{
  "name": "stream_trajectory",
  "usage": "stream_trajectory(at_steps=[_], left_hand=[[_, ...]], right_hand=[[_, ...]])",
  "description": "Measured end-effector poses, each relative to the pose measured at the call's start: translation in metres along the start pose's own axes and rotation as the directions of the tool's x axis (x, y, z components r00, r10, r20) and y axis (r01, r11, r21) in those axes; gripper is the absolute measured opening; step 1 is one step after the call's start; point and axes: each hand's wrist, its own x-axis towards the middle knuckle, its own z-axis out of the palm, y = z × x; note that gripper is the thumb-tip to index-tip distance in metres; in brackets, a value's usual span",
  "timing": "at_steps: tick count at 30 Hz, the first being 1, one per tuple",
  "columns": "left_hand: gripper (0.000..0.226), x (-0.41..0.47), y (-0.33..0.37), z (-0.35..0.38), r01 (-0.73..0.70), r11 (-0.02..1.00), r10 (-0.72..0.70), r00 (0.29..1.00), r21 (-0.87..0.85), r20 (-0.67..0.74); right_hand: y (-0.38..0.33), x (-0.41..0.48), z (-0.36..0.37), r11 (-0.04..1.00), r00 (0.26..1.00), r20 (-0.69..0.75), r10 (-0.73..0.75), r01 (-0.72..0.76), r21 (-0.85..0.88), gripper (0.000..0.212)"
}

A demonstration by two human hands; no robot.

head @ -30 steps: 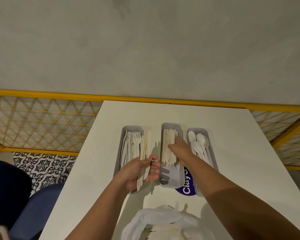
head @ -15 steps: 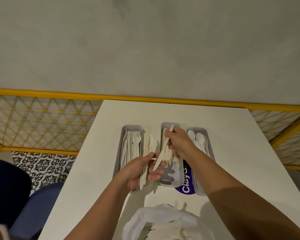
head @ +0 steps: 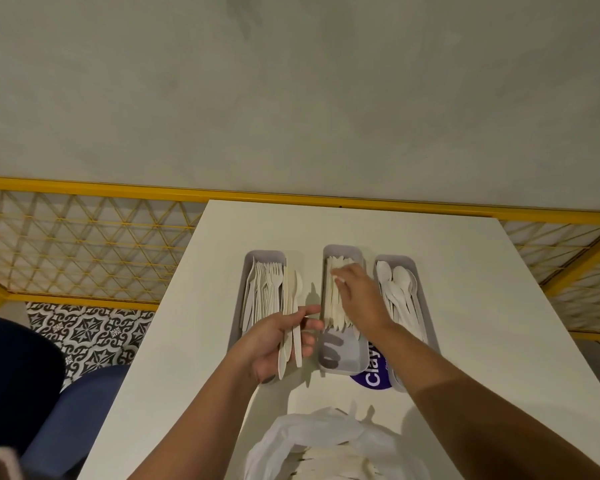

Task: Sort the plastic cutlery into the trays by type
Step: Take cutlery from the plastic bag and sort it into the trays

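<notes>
- While the left hand grips a bundle of white plastic cutlery,
- the right hand lies on pale plastic knives in the middle grey tray, grip unclear

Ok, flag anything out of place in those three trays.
Nothing stands out: forks fill the left tray, knives the middle tray, spoons the right tray. The only unsorted items are the loose pieces the left hand holds beside the forks.
</notes>
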Motion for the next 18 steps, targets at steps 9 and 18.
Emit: stream_trajectory(at_steps=[9, 18], left_hand=[[0.028, 0.005, -0.006, -0.007, -0.052, 0.994, 0.056, 0.997, 0.091, -0.045], [0.013, 0.008, -0.01, 0.008, -0.113, 0.892, 0.187, 0.974, 0.437, -0.129]], right_hand=[[-0.006, -0.023, 0.01, 0.989, 0.972, 0.233, 0.008, 0.026, -0.143, 0.047], [-0.068, -0.017, -0.003, 0.94, 0.959, 0.239, 0.155, -0.218, 0.264, 0.021]])
